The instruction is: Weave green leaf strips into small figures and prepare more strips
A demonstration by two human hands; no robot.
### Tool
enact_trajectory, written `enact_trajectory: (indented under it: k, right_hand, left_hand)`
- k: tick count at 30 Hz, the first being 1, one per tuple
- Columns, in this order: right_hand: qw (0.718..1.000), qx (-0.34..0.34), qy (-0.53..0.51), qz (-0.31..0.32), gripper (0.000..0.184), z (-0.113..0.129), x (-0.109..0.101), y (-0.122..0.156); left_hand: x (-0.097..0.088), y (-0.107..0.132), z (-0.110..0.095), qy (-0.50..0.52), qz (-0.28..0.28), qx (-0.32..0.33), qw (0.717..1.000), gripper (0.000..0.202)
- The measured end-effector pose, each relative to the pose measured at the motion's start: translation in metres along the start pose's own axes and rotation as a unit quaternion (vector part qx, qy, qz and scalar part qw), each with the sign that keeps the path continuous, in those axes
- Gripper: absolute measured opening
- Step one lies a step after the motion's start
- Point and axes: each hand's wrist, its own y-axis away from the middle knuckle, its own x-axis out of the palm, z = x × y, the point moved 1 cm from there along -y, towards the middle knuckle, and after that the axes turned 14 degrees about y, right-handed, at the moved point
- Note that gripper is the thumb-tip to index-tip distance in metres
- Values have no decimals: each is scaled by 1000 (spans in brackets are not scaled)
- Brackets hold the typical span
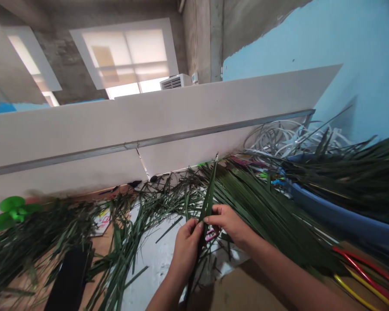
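Note:
A long green leaf blade (209,190) stands pointing away from me, its narrow tip near the low white panel. My left hand (188,242) pinches it low down between thumb and fingers. Just to the right, my right hand (225,220) grips the same leaf, thumb and fingertips almost touching the left thumb. Below the fingers a small pink object (210,234) partly shows; its kind cannot be made out. A thick fan of long green leaves (256,203) lies right beside my right hand. Cut leaf strips (162,201) are strewn on the white surface (152,255) ahead and left.
At right, a blue tub (337,211) holds dark leaves, with white strapping coils (278,138) behind. Red-handled (366,272) and yellow-handled tools lie front right. A black phone-like slab (68,276) and a green fan (12,212) are left. A white partition (181,110) stands behind.

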Motion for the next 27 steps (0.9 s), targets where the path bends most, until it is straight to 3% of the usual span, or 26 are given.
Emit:
enact_trajectory:
  k: [13, 27]
  right_hand:
    - [999, 12, -5, -45, 10, -5, 11, 0]
    - [992, -6, -9, -128, 11, -11, 11, -5]
  left_hand:
    - [1, 7, 12, -123, -23, 77, 989, 27]
    - [7, 13, 6, -238, -20, 71, 968, 27]
